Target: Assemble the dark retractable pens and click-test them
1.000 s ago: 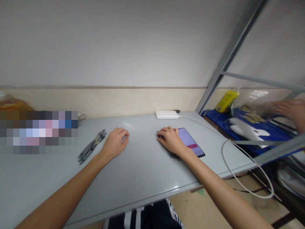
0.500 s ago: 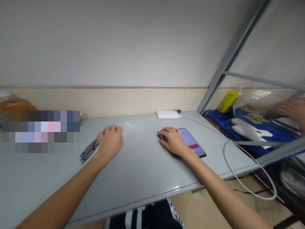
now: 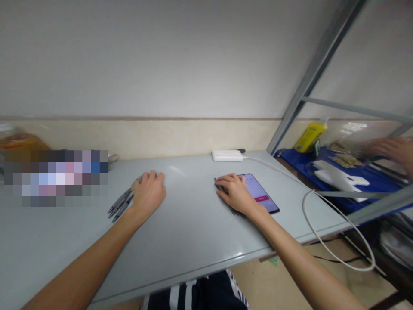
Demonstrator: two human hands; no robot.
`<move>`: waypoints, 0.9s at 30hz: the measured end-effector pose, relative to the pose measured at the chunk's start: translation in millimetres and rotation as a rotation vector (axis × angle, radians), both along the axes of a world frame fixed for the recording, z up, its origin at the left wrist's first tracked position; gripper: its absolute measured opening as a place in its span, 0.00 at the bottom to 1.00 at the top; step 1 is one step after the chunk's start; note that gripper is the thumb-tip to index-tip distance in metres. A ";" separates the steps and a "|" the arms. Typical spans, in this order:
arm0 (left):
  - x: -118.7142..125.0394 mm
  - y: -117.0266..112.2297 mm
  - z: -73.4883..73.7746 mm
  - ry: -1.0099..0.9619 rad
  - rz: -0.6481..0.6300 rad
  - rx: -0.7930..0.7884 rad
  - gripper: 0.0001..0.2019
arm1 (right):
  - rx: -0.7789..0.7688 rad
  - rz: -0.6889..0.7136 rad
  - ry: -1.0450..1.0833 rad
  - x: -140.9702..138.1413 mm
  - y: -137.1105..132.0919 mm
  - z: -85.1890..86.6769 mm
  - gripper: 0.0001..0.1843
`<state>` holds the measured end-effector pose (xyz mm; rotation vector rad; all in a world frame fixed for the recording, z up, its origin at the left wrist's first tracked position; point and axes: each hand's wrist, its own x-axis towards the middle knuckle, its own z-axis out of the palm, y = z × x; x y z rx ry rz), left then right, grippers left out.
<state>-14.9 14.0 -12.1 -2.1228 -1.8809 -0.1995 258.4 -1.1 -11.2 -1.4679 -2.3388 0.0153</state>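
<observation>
Covering the far end of the left pens [image 3: 120, 206], the bent left hand [image 3: 149, 189] seems to steady them; the right hand [image 3: 236, 189] likewise arches over the right pens [image 3: 221, 185], beside the phone [image 3: 263, 193]. Whether either grips, I cannot tell.

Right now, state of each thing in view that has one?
Left pens: lying bunched, far ends covered.
Left hand: palm down over them.
Right pens: lying down, mostly hidden.
Right hand: curled over them.
Phone: flat, screen lit, partly hidden.
Cable: looped past the table edge.
White device: flat, cable at one end.
Yellow pack: upright, tilted.
Other person's hand: blurred, grip unclear.
</observation>
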 end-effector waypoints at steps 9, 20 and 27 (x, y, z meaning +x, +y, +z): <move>0.2 -0.4 -0.7 0.022 0.038 -0.026 0.14 | -0.016 0.014 0.027 0.8 -3.0 -1.6 0.11; -3.1 5.0 -2.2 0.002 -0.103 -0.117 0.18 | 0.045 0.002 0.088 -2.6 -5.2 -1.9 0.12; 9.2 0.0 -7.6 -0.350 -0.481 -0.019 0.17 | 0.042 0.053 0.172 -20.4 -12.0 4.8 0.12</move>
